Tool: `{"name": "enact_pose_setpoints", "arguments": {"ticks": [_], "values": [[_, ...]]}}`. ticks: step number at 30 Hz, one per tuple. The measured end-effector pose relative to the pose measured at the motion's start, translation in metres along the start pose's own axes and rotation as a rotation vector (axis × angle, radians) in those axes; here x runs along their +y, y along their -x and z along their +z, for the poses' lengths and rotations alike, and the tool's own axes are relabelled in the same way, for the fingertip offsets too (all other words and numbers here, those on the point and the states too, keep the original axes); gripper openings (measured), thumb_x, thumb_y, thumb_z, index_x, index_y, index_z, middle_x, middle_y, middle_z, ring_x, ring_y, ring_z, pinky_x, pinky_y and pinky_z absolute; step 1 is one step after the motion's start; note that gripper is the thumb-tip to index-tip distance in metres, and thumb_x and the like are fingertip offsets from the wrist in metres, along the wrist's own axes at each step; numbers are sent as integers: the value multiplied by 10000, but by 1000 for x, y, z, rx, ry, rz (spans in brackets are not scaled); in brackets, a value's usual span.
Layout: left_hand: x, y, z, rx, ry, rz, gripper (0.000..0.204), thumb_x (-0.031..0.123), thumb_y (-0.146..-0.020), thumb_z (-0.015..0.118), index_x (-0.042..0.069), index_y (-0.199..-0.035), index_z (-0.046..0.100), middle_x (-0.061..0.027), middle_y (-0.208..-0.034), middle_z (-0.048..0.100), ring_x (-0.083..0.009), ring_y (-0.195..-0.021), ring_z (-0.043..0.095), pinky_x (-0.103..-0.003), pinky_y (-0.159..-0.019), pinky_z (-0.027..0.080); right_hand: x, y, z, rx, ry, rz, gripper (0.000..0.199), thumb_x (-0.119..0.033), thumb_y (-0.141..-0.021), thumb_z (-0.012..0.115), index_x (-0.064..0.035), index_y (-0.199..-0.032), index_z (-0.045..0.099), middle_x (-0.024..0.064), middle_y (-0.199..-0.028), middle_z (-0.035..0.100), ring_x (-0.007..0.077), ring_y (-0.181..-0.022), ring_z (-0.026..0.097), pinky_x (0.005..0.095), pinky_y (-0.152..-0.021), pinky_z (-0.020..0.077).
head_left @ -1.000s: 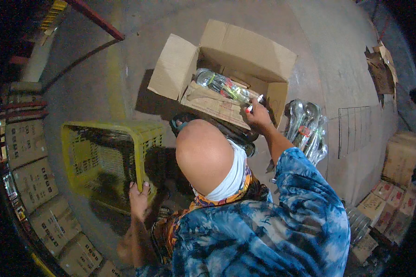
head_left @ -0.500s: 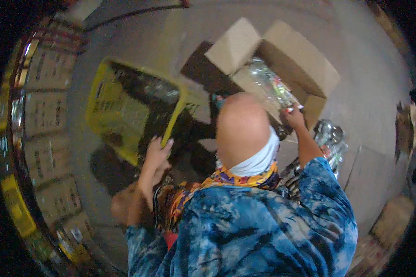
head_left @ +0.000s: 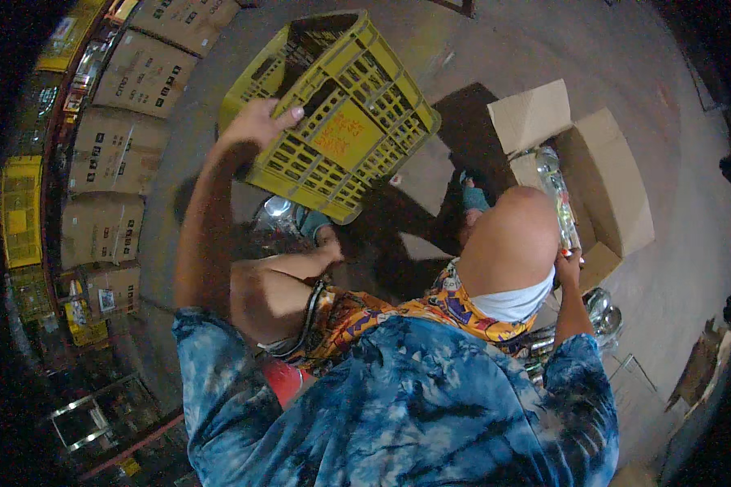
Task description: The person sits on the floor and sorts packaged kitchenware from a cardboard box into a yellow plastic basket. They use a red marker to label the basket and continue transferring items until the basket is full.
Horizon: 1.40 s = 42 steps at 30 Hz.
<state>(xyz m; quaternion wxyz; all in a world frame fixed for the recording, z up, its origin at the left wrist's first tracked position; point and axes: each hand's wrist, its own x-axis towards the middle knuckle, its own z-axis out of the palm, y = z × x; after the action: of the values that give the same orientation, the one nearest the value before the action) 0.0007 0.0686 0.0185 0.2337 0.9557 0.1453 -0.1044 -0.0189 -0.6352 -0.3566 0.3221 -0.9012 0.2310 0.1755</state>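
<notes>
My left hand grips the rim of a yellow slatted plastic crate, which is tilted on the concrete floor ahead of me. My right hand holds a shrink-wrapped pack of clear bottles at the mouth of an open cardboard box. My head and knee hide the lower end of the pack and part of the box flaps.
Stacked cardboard boxes line the left side, with more yellow crates behind them. Loose clear bottles lie on the floor by my right elbow. A red seat is under me. Torn cardboard lies far right.
The view has swung to the left. My left arm has stretched out and the yellow crate now stands tilted up ahead of me. My right hand stays on the bottle pack at the box.
</notes>
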Motion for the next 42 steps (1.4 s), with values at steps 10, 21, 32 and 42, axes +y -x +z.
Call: {"name": "enact_pose_setpoints", "arguments": {"ticks": [10,21,32,42], "values": [[-59,-29,-44,-28,135,58,582,499,-903,696,-61,-1061,704,-154,-846,731,-201,-771,675,-381,-775,531,-80,0,-38,338,59,-344,432,-265,-935,651,-14,-1272,551,245,-1069,688,326,-907,699,443,-769,536],[-90,-44,-35,50,183,57,538,516,-882,718,-13,-982,730,-53,-783,708,-136,-666,637,-332,-644,530,-420,121,-66,61,-193,-1473,360,-206,-953,586,15,-1234,619,167,-1123,683,241,-972,664,355,-894,517],[-98,-65,-45,-140,61,525,856,693,-903,564,-51,-1325,590,-269,-1340,582,-385,-1206,559,-413,-995,428,-476,196,195,-287,-589,-1596,286,-113,-808,624,8,-1056,550,177,-915,640,282,-796,640,367,-780,504],[-110,-84,-45,-58,-98,-66,578,552,-929,650,-11,-1006,753,-155,-964,687,-222,-933,579,-365,-846,461,-491,185,249,-50,-631,-1747,133,-38,-754,658,-3,-877,621,157,-849,666,324,-773,664,418,-858,549]]}}
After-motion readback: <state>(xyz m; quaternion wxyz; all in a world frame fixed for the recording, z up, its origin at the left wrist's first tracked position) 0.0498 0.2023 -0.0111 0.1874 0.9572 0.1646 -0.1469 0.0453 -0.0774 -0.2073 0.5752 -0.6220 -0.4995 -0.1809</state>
